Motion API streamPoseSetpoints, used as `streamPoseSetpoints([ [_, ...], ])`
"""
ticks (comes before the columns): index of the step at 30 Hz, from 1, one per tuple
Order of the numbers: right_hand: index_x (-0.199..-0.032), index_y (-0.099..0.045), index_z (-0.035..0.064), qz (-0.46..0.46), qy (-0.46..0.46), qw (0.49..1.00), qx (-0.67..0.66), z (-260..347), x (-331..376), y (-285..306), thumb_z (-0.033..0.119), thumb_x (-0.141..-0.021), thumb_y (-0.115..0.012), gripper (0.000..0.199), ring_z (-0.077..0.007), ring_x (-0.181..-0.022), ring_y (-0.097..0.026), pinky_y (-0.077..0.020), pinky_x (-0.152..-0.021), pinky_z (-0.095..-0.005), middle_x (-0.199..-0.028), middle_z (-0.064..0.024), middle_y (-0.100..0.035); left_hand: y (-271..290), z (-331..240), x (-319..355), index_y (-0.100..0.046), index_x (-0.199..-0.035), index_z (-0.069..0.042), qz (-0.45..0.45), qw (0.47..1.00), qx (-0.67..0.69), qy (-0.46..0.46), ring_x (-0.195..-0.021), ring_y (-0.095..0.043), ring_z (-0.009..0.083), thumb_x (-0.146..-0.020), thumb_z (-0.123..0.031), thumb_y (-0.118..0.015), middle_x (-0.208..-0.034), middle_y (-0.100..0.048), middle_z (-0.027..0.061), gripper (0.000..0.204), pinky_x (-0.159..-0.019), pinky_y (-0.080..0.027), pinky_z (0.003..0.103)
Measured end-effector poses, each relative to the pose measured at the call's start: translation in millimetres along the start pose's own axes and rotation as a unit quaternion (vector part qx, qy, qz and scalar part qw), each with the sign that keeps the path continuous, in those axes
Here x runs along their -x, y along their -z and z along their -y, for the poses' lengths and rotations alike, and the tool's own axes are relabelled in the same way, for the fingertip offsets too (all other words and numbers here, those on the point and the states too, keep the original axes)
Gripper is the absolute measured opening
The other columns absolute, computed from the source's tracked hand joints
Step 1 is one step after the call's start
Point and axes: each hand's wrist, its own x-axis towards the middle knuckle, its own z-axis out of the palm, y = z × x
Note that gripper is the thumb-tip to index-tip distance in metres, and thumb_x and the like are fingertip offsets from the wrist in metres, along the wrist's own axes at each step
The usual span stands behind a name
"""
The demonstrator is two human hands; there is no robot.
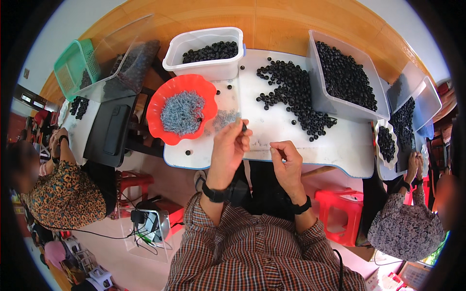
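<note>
Black bead-like piece point(244, 128) sits pinched in my left hand point(227, 145), ahead and left of my right hand point(288, 166); whether the latter's thumb and fingertips meet or stand apart, I cannot tell.

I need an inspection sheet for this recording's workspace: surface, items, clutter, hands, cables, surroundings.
Surface: white table, partly covered.
Items: black pieces piled on the table, more in the white tub and grey bin; red bowl of grey bits.
Clutter: stray pieces near the tub and bowl; scattered bits right of the bowl.
Hands: left hand pinches a black piece; right hand curled, cannot tell whether it holds anything.
Cables: black cable at lower left; another cable by the right sleeve.
Surroundings: left co-worker; right co-worker; red stools.
</note>
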Motion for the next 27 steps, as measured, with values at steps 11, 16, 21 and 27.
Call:
streamPoseSetpoints([
  [11,-0.096,-0.063,-0.0023,-0.025,0.015,0.997,0.077,-22.4,-2.6,4.6,-0.007,-0.085,-0.060,0.012,-0.0185,-0.066,-0.058,-0.0471,-0.061,-0.0288,-0.083,-0.0123,-0.060,-59.6,-109.4,-134.1,-0.058,-0.101,0.005,-0.084,0.982,0.023,-0.169,-0.075,-0.065,0.0204,-0.098,-0.015,-0.058,-0.087,-0.064,0.0122,0.021,-0.070,-0.058,0.032],
  [16,-0.096,-0.062,-0.0021,-0.041,0.012,0.996,0.077,-30.7,-2.4,7.6,-0.006,-0.085,-0.060,0.012,-0.0194,-0.066,-0.058,-0.0472,-0.060,-0.0291,-0.083,-0.0124,-0.060,-43.0,-79.4,-115.4,-0.063,-0.096,0.007,-0.009,0.974,-0.148,-0.172,-0.075,-0.063,0.0144,-0.095,-0.013,-0.060,-0.087,-0.065,0.0095,0.020,-0.071,-0.054,0.026],
  [21,-0.096,-0.062,-0.0012,-0.049,0.034,0.994,0.088,-32.7,-5.2,5.9,-0.007,-0.084,-0.060,0.013,-0.0213,-0.065,-0.059,-0.0480,-0.059,-0.0297,-0.084,-0.0124,-0.060,-26.4,1.2,-65.0,-0.070,-0.106,0.002,-0.056,0.873,-0.476,-0.093,-0.063,-0.058,0.0093,-0.088,-0.011,-0.067,-0.084,-0.069,0.0076,0.022,-0.057,-0.048,0.024],
  [27,-0.095,-0.063,-0.0002,-0.047,0.044,0.993,0.095,-30.7,-5.6,4.7,-0.008,-0.083,-0.060,0.015,-0.0232,-0.065,-0.061,-0.0480,-0.058,-0.0306,-0.085,-0.0130,-0.061,2.6,43.4,-60.1,-0.072,-0.106,-0.010,-0.038,0.635,-0.716,-0.289,-0.069,-0.062,0.0255,-0.085,-0.012,-0.067,-0.084,-0.062,0.0136,0.022,-0.064,-0.049,0.036],
])
